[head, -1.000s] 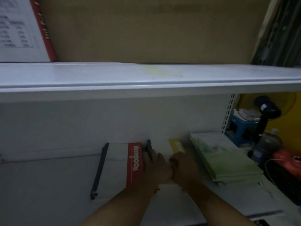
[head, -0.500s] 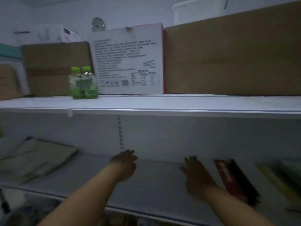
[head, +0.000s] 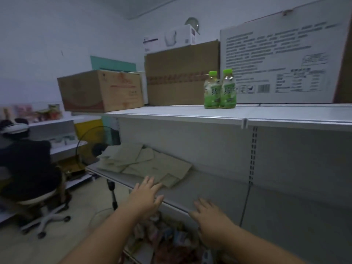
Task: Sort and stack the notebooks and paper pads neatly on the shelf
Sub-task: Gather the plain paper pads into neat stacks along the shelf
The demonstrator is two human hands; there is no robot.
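A loose, untidy pile of beige paper pads (head: 146, 164) lies at the left end of the lower white shelf (head: 213, 189). My left hand (head: 145, 197) is stretched out with fingers spread, its fingertips just short of the pile's near corner, holding nothing. My right hand (head: 209, 216) hovers at the shelf's front edge to the right, fingers apart and empty. The red notebook and the green pads seen earlier are out of view.
The upper shelf (head: 190, 113) carries two green bottles (head: 220, 90), brown cartons (head: 102, 90) and a white printed box (head: 282, 60). A stand fan (head: 99, 147) sits left of the pile. A person in black sits on a swivel chair (head: 32, 180). Colourful packets (head: 165, 239) lie below.
My view has swung left along the shelf. Both hands left the red notebook and moved left toward the beige pile, open and empty.
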